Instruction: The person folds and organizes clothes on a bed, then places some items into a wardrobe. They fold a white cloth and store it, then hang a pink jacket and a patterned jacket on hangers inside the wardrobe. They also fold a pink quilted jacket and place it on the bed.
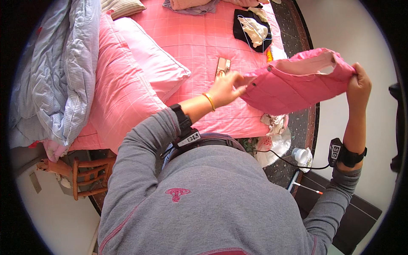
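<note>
A pink quilted garment with snap buttons (296,87) hangs in the air over the right edge of the bed. My right hand (360,79) grips its right end, fingers closed on the cloth. At its left end, my left hand (228,87) has its fingers at the cloth's edge; the hand is a little blurred, and whether it pinches the cloth is unclear. A smartphone (222,66) lies on the pink bedsheet (197,63) just beyond my left hand. The garment's upper opening shows a pale pink lining.
Pink pillows (149,54) and a grey-blue quilt (73,63) lie at left. Black cloth (239,28), cream cloth (253,30) and a light blue hanger (244,32) lie at the bed's upper right. A wooden chair (91,178) stands lower left, a wall (344,28) at right.
</note>
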Tool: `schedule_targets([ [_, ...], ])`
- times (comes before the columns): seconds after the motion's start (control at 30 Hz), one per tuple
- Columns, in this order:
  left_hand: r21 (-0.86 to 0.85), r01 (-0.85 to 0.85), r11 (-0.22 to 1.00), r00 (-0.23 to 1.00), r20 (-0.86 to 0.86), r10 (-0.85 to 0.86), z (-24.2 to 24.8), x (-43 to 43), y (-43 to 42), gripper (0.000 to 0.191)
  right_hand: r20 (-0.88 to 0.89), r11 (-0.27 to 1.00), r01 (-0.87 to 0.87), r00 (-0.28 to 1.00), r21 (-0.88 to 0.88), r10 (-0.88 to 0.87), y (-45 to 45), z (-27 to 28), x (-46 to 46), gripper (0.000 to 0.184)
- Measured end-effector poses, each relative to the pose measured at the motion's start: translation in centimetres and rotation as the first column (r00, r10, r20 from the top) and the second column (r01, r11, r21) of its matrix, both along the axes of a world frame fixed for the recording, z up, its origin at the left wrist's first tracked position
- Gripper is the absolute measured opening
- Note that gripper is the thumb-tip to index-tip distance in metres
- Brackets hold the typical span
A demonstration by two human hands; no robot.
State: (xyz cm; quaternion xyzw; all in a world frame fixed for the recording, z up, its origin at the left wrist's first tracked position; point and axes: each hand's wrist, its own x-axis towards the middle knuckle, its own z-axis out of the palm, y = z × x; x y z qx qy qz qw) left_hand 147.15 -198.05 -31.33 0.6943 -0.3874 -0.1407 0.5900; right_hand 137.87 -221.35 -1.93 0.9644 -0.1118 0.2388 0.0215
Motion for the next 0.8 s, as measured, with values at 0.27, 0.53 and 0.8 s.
schedule_targets([
  [0.27,-0.540,0.339,0.771,0.747,-0.343,-0.569,11.8,3.5,-2.9,0.033,-0.057,0.916,-0.385,0.918,0.113,0.393,6.8,-4.4,3.4,0.018],
  [0.53,-0.676,0.141,0.723,0.470,-0.597,-0.650,17.1,8.2,-0.1,0.020,-0.490,0.955,-0.282,0.823,0.088,0.289,6.5,-11.7,3.5,0.033],
  [0.8,-0.468,0.053,0.882,0.635,-0.666,-0.391,17.3,11.7,4.7,0.034,-0.178,0.844,-0.496,0.867,-0.206,0.466,7.0,-12.6,1.9,0.037],
])
